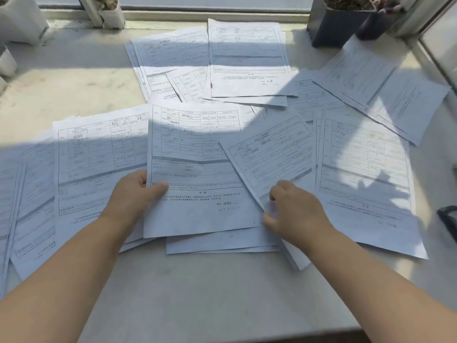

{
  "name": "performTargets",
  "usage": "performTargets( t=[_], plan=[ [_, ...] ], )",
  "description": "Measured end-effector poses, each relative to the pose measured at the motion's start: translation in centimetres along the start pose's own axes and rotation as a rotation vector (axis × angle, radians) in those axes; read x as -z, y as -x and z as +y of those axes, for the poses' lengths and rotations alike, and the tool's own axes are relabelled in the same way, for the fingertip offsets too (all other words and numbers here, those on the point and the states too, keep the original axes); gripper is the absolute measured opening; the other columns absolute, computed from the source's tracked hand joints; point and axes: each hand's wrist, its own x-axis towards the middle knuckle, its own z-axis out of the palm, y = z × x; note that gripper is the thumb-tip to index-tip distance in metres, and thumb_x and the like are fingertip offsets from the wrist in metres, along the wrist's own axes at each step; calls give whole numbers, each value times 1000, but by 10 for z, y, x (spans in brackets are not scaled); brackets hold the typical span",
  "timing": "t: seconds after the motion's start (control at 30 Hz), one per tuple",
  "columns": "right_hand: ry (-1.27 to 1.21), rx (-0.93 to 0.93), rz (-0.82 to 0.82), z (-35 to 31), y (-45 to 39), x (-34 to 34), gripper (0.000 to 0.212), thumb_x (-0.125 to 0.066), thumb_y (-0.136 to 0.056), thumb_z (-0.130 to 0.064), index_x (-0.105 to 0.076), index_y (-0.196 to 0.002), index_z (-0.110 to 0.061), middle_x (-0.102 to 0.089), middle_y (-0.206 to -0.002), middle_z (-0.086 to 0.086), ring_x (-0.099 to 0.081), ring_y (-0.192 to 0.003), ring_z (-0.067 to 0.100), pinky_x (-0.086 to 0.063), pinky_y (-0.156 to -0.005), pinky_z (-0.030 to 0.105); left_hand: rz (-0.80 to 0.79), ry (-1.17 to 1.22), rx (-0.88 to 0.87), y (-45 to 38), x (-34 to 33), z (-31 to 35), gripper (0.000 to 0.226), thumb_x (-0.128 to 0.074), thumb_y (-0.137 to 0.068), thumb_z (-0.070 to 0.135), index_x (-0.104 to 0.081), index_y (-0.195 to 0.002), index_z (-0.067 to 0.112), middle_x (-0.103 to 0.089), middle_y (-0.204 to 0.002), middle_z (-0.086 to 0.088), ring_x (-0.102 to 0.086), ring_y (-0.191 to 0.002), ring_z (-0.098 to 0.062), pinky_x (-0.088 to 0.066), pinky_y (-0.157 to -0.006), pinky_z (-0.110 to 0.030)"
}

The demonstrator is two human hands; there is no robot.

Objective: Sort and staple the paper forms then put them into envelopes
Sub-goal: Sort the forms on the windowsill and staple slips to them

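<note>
Several printed paper forms lie scattered over a pale stone table [202, 293]. My left hand [133, 194] pinches the left edge of the middle form [195, 174], thumb on top and fingers under it. My right hand [294, 214] rests with curled fingers on a tilted form [269, 154] that overlaps the middle form's right side; its thumb touches the paper edge near the middle form's lower right corner. More forms lie at the left [99, 154], the right [363, 169] and the back [247, 58]. No stapler or envelope is in sight.
Dark plant pots [338, 23] stand at the back right by the window frame. A small white pot [112, 14] sits at the back left. A dark object [448, 219] pokes in at the right edge. Bare table shows in front of me.
</note>
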Motion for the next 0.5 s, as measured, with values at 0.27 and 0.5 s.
performTargets(
  t=[0.27, 0.5],
  plan=[
    [-414, -40, 215, 21, 40, -22, 48, -70, -84, -38, -54, -126, -23, -40, -147, -6, -39, -132, 8, -38, -96, 24, -31, 40, 13, 0, -16, -3, 30, -67, -87, 7, -61, -115, 15, -71, -106, -5, -69, -93, -24, -55, -85, -42],
    [-390, -78, 601, 21, 105, -75, 31, -51, -83, -30, -70, -103, -17, -66, -108, 0, -56, -100, 14, -45, -84, 25, 133, -707, -711, 25, -25, -12, 57, -65, -87, 19, -43, -140, 13, -42, -139, -10, -39, -125, -26, -32, -107, -39]
  ],
)
